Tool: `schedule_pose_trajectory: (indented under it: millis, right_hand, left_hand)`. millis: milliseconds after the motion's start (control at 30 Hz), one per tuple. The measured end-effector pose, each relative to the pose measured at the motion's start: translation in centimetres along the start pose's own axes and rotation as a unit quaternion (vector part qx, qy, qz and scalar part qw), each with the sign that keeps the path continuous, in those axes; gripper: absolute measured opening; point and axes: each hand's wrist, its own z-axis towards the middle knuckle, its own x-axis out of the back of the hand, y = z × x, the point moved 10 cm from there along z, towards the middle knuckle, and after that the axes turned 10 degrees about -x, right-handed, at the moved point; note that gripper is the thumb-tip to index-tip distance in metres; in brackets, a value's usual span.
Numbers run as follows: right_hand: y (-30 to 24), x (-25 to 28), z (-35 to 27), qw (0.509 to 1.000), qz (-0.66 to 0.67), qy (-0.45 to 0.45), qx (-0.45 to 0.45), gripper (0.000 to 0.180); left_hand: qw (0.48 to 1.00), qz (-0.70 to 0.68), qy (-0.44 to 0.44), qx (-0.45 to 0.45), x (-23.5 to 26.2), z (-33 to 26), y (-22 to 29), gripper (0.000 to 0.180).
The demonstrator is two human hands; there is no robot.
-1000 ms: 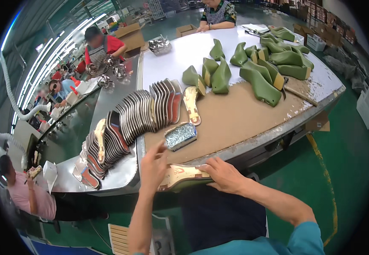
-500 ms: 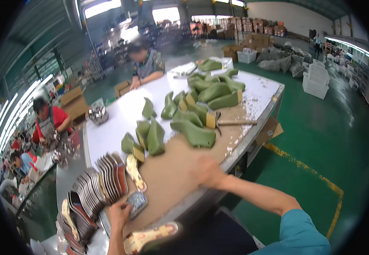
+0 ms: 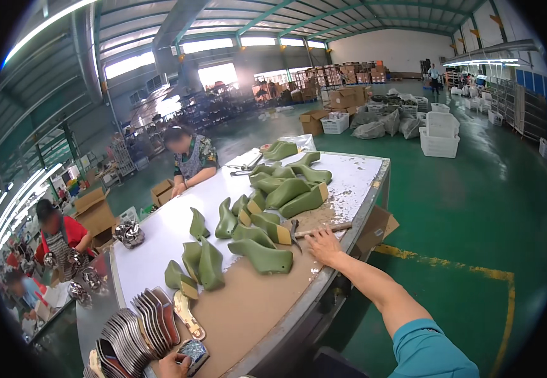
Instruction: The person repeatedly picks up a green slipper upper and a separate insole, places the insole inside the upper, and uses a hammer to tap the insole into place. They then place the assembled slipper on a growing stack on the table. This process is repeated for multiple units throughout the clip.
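Note:
My right hand (image 3: 324,247) reaches across the table with its fingers stretched out, at the wooden handle of a hammer (image 3: 326,230). The hammer's dark head lies to the left, beside the green shoe lasts (image 3: 261,256). At the lower edge, my left hand (image 3: 174,365) has its fingers bent together against a small box (image 3: 194,355) with shiny bluish bits in it. What the fingers pinch, if anything, is hidden. Next to the box lies a pale insole (image 3: 188,315). A row of stacked curved insoles (image 3: 129,340) stands left of my left hand.
Several more lasts lie over the white and brown tabletop (image 3: 273,309), whose metal edge runs along the right. A crumpled silvery bundle (image 3: 129,234) sits at the far left corner. Co-workers (image 3: 191,157) stand beyond and at left. A cardboard box (image 3: 374,230) is under the right edge.
My right hand has moved forward and right to the hammer handle, its fingers now stretched out. The view has tilted up, and my left hand stays by the small box.

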Motion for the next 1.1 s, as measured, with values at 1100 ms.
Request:
schedule_pose_trajectory:
  millis: [1100]
  right_hand:
    - [-8.8,12.8,-22.5,0.744,0.582,-0.301,-0.13,0.045]
  left_hand:
    - [0.967,-0.246,0.033,-0.064,0.1,-9.2,13.7,0.012]
